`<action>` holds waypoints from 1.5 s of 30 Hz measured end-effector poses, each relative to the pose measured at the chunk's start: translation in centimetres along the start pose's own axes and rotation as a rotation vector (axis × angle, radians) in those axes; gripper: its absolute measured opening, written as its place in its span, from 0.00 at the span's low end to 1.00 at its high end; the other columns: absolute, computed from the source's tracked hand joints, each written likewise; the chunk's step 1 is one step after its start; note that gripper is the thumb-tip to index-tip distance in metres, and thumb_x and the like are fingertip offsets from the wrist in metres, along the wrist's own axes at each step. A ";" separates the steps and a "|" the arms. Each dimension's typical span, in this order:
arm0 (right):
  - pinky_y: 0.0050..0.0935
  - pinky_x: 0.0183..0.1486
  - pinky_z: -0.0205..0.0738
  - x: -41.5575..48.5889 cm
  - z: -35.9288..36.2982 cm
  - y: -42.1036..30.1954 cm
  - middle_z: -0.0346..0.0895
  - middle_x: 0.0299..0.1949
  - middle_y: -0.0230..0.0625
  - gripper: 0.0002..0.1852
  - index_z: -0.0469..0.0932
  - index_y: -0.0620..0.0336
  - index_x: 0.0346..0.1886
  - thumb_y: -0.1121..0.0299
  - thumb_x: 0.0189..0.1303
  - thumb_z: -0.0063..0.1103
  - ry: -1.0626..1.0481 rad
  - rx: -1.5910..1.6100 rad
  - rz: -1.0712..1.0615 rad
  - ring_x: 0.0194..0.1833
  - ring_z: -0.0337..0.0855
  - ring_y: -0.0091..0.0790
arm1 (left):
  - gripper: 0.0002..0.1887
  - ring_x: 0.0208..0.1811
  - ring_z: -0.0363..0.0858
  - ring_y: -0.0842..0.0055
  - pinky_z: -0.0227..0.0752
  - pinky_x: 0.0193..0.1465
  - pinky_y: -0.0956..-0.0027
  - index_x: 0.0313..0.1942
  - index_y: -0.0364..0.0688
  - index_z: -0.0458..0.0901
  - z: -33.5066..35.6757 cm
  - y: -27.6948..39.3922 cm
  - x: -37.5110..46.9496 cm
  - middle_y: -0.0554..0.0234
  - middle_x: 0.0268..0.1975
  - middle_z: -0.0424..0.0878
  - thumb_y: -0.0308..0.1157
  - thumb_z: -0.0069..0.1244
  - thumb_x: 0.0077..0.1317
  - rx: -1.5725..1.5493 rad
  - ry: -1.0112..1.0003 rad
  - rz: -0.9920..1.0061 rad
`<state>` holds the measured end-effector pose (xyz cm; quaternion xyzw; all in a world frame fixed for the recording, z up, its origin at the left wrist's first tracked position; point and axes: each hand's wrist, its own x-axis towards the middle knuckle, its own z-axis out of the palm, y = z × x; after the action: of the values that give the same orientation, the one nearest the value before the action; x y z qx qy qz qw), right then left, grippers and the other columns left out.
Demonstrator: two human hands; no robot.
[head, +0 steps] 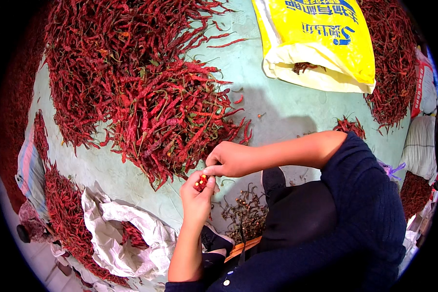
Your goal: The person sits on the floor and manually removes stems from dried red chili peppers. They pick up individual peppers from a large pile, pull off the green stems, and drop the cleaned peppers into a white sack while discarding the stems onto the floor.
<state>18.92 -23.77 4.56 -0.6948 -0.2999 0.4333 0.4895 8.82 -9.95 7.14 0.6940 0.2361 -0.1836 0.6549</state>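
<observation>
My left hand (pixel 197 195) is closed around a red chili pepper (pixel 201 182), with pale yellow bits showing between thumb and fingers. Just above it, my right hand (pixel 229 159) is bent, its thumb and forefinger meeting close to the left fingertips. Whether the right fingers pinch anything is hidden. Beyond both hands lies a large heap of dried red chilies (pixel 168 113), many with stems on. Below the right wrist, between my shoes, is a pile of loose chili stems (pixel 246 215).
An open white woven sack (pixel 146 219) with chilies inside stands at left. A yellow printed bag (pixel 321 43) lies at the upper right, its mouth towards me. More chili heaps (pixel 390 65) flank the pale green floor (pixel 237 58). A person (pixel 33 224) is partly visible at far left.
</observation>
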 end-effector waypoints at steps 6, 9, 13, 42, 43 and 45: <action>0.39 0.26 0.68 -0.2 2.6 1.4 0.69 0.15 0.41 0.13 0.70 0.59 0.16 0.63 0.50 0.54 0.246 -0.590 -0.216 0.22 0.74 0.44 | 0.03 0.17 0.70 0.84 0.61 0.19 0.80 0.29 0.36 0.74 0.9 -1.0 0.3 0.68 0.19 0.74 0.25 0.46 0.60 -0.112 0.087 -0.153; 0.38 0.27 0.70 0.0 3.4 3.5 0.72 0.17 0.38 0.12 0.71 0.59 0.17 0.62 0.50 0.55 0.321 -0.660 -0.310 0.23 0.76 0.43 | 0.03 0.16 0.71 0.81 0.61 0.18 0.79 0.29 0.36 0.74 0.5 -2.6 0.9 0.66 0.18 0.74 0.25 0.46 0.60 -0.092 0.031 -0.269; 0.41 0.33 0.72 -0.9 3.3 4.1 0.76 0.25 0.43 0.13 0.76 0.62 0.26 0.61 0.46 0.61 -0.247 -0.604 0.084 0.33 0.79 0.46 | 0.03 0.17 0.73 0.80 0.63 0.18 0.79 0.27 0.37 0.74 -1.3 -5.1 2.2 0.65 0.19 0.74 0.25 0.49 0.58 -0.124 -0.060 -0.418; 0.36 0.31 0.71 1.1 -3.8 3.2 0.70 0.23 0.34 0.01 0.71 0.58 0.21 0.73 0.43 0.52 0.085 -0.793 -0.411 0.32 0.75 0.40 | 0.09 0.35 0.73 0.65 0.67 0.37 0.67 0.33 0.38 0.77 -0.6 0.0 1.6 0.57 0.33 0.77 0.22 0.53 0.49 0.765 0.385 0.650; 0.36 0.31 0.71 1.0 -3.2 3.0 0.70 0.23 0.34 0.01 0.71 0.58 0.20 0.73 0.43 0.52 0.073 -0.760 -0.458 0.32 0.75 0.39 | 0.10 0.36 0.73 0.62 0.67 0.38 0.65 0.33 0.38 0.77 -0.3 0.3 1.5 0.56 0.35 0.77 0.21 0.54 0.48 0.828 0.349 0.659; 0.36 0.31 0.70 1.2 -2.2 2.6 0.68 0.22 0.34 0.01 0.72 0.57 0.19 0.73 0.42 0.53 0.060 -0.618 -0.494 0.31 0.74 0.39 | 0.09 0.33 0.74 0.63 0.67 0.37 0.64 0.32 0.38 0.79 -0.1 0.1 1.6 0.56 0.34 0.78 0.22 0.54 0.48 0.799 0.270 0.584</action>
<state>21.41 -24.55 2.11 -0.7286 -0.5597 0.1714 0.3556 10.21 -9.68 6.36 0.9446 0.0263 0.0226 0.3263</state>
